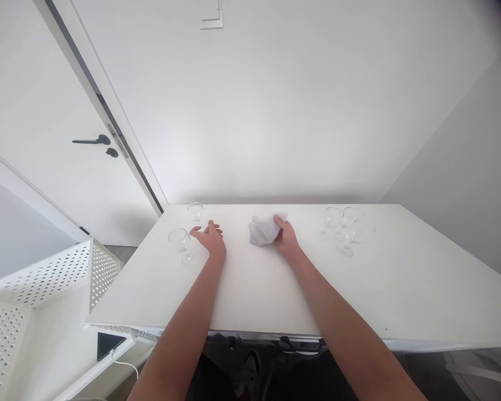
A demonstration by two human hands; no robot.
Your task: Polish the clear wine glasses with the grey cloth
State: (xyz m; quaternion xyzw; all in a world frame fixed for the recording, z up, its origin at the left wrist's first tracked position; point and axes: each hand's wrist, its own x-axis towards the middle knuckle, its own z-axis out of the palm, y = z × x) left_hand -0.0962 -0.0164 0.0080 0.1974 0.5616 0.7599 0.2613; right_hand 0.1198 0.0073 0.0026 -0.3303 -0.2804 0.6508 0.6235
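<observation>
My right hand (287, 238) grips a light grey-white cloth (265, 229) above the middle of the white table (259, 295), thumb on top and fingers underneath. At the left, my left hand (210, 236) reaches out with its fingers apart and holds nothing. Close beside it stands a clear stemmed glass (179, 240). Another clear glass (196, 211) is just behind the fingertips, its lower part partly covered by them; whether they touch it I cannot tell.
Several clear stemmed glasses (350, 233) stand close together on the table's right half. A white wall (275, 111) rises behind the table. To the left are a door with a black handle (92, 140) and a white perforated rack (58, 273).
</observation>
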